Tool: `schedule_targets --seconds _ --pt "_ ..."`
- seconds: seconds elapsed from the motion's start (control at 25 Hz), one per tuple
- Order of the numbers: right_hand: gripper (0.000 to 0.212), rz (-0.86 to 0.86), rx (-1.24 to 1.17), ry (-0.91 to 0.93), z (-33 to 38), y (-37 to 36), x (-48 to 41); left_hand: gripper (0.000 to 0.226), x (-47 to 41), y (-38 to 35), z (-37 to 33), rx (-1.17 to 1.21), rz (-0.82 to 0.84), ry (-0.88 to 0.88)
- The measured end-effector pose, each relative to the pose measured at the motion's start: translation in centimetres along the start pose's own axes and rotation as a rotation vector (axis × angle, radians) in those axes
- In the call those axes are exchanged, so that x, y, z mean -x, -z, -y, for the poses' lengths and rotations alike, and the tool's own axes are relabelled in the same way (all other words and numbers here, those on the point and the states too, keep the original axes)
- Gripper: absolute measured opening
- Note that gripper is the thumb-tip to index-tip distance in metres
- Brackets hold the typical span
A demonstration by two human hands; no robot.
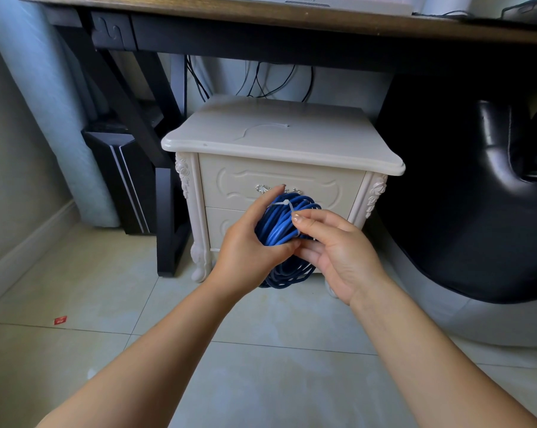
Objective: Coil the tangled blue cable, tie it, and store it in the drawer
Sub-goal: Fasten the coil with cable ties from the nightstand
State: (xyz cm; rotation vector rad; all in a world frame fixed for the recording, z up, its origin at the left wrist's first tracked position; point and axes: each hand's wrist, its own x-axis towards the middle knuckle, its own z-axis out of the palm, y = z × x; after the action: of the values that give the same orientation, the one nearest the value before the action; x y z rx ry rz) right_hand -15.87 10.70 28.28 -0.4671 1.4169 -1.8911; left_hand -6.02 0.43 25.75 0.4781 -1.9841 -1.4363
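In the head view, the left hand point(255, 242) is gripping the blue cable point(279, 223) just below the middle of the frame. Its fingers are curling behind the bundle and its thumb is pressing across the front. The right hand point(332, 245) is coming in from the right side. Its forefinger and thumb seem to be pinching the tail of a white zip tie point(284, 206) that is looping around the strands near the top of the bundle.

The coiling is looking finished, since the cable is sitting in one tidy bunch of loops. The tying is looking under way: the tie is around the strands, but whether it is pulled tight is not something I can tell. The storing is not yet begun. The top drawer point(230, 183) of the cream nightstand point(338, 143), right behind the hands, is sitting closed, and its metal handle point(262, 189) is peeking out beside the left fingertips.

The coil is hanging as a long oval, seen partly edge-on. Its long axis is running nearly straight up and down the frame, from the tied end by the drawer handle to the loose loops drooping below both hands.

A second zip tie point(261, 128) is lying on the nightstand's top, and a small red scrap point(60, 320) is lying on the tiles at lower left.
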Motion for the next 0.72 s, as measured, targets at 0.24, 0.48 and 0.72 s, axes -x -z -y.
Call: schedule_targets --seconds 0.24,0.48,0.72 --pt "0.009 -0.011 0.025 0.028 0.01 -0.04 0.06 0.07 0.15 -0.02 -0.06 0.034 0.018 -0.016" --pt "0.012 -0.024 0.058 0.061 -0.03 0.06 0.01 0.07 0.09 -0.02 -0.02 0.045 0.014 -0.018" --pt "0.011 -0.049 0.101 0.118 -0.32 -0.24 0.16 0.069 0.04 -0.11 0.15 0.051 0.009 -0.032"
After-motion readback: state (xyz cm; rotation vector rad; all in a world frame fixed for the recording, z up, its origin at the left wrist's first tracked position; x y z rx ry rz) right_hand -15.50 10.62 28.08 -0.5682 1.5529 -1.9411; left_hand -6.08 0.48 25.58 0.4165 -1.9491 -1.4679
